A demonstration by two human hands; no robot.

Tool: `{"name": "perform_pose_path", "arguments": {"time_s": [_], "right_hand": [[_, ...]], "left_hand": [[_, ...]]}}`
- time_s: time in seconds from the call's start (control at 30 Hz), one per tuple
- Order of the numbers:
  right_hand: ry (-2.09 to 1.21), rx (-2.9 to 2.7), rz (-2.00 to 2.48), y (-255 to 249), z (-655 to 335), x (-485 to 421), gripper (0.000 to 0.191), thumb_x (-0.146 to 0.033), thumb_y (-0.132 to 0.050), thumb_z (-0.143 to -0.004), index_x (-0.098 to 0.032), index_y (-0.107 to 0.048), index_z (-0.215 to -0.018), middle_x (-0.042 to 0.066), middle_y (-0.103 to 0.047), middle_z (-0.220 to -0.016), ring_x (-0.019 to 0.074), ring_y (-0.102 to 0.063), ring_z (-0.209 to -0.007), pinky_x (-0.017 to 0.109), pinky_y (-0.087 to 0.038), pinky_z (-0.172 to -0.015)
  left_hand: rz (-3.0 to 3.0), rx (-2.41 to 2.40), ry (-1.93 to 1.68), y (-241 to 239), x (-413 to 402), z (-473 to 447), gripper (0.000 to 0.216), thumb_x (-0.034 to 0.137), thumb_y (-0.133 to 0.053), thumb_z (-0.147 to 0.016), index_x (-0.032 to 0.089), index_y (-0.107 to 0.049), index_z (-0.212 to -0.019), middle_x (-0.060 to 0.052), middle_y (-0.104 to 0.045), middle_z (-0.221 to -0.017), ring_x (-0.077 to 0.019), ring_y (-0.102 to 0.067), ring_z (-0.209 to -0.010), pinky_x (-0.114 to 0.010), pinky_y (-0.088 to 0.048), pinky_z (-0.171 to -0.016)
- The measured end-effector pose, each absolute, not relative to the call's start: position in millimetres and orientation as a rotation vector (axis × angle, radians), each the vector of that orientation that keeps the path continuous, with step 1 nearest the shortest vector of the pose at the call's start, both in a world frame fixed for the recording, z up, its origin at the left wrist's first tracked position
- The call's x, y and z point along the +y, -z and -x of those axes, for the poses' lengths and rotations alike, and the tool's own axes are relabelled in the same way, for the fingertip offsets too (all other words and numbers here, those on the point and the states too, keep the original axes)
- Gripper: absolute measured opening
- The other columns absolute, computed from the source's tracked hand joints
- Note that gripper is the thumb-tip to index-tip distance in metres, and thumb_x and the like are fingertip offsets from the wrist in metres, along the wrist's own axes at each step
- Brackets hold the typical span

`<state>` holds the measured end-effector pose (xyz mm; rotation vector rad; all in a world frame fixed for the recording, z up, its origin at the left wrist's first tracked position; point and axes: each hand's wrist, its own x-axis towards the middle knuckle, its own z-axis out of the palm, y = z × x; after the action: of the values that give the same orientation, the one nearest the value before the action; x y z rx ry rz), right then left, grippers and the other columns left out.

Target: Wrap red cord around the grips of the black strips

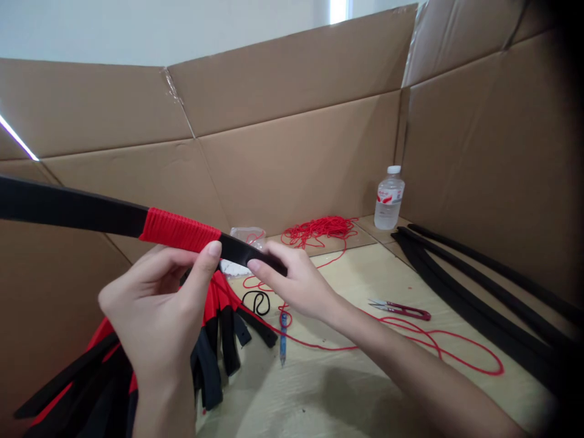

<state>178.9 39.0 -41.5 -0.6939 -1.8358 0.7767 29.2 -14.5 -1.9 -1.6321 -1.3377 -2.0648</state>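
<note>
A long, flat black strip [73, 204] crosses the left side of the view, slanting down to the right. Red cord [180, 230] is wound tightly around part of it. My left hand [159, 298] pinches the strip at the right end of the winding, thumb in front. My right hand [292, 277] grips the strip's right end, thumb on its face and fingers behind. Loose red cord [319, 348] trails across the table below my hands. Under my left hand lies a pile of black strips [210, 365] with red sections.
Red-handled thread snips [401, 309] and a blue pen [283, 340] lie on the table [337, 389]. Behind are a red cord heap [319, 230], a plastic bag [237, 266] and a water bottle [389, 198]. Long black strips [479, 304] lie right. Cardboard walls [292, 158] surround the table.
</note>
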Motion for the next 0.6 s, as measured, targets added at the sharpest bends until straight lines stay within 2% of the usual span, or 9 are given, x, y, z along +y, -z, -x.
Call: {"name": "perform_pose_path", "arguments": {"time_s": [0.1,0.2,0.27,0.4,0.6], "right_hand": [[-0.364,-1.785,0.75,47,-178,40,0.033,-0.043,-0.069,-0.083,-0.019,-0.057,-0.103,0.003,-0.069,-0.093,0.0158,-0.065,-0.076,0.025,-0.043,-0.064],[-0.024,-1.866,0.896,50,-177,39,0.022,-0.034,-0.058,-0.091,-0.018,-0.056,-0.107,0.006,-0.07,-0.095,0.0197,-0.067,-0.079,0.027,-0.038,-0.061],[0.085,-1.969,1.047,49,-175,37,0.025,-0.04,-0.049,-0.097,-0.017,-0.057,-0.106,0.008,-0.069,-0.09,0.0213,-0.067,-0.073,0.028,-0.03,-0.054],[0.013,-2.092,1.277,43,-172,34,0.039,-0.051,-0.043,-0.098,-0.015,-0.056,-0.108,0.01,-0.07,-0.088,0.0219,-0.064,-0.066,0.029,-0.019,-0.051],[-0.361,-2.074,1.186,39,-180,39,0.028,-0.04,-0.045,-0.098,-0.017,-0.06,-0.099,0.006,-0.066,-0.077,0.0166,-0.057,-0.064,0.026,-0.026,-0.054]], "left_hand": [[1.564,-1.356,2.092,3,-13,-32,0.017,0.025,-0.081,-0.069,0.019,-0.068,-0.061,0.006,-0.055,-0.051,-0.007,-0.045,-0.047,-0.024,-0.032,-0.044],[1.575,-1.376,2.127,4,-13,-35,0.015,0.027,-0.079,-0.072,0.021,-0.069,-0.063,0.005,-0.055,-0.054,-0.0084,-0.045,-0.05,-0.026,-0.034,-0.048],[1.607,-1.374,2.125,5,-13,-37,0.013,0.028,-0.078,-0.074,0.022,-0.07,-0.066,0.005,-0.057,-0.057,-0.0096,-0.047,-0.053,-0.028,-0.036,-0.051],[1.666,-1.346,2.063,7,-14,-39,0.013,0.028,-0.078,-0.074,0.022,-0.07,-0.066,0.004,-0.06,-0.062,-0.0114,-0.052,-0.056,-0.028,-0.041,-0.054],[1.974,-1.373,1.962,6,-16,-34,0.014,0.023,-0.074,-0.08,0.022,-0.068,-0.067,0.002,-0.061,-0.07,-0.0116,-0.056,-0.064,-0.025,-0.043,-0.057]]}}
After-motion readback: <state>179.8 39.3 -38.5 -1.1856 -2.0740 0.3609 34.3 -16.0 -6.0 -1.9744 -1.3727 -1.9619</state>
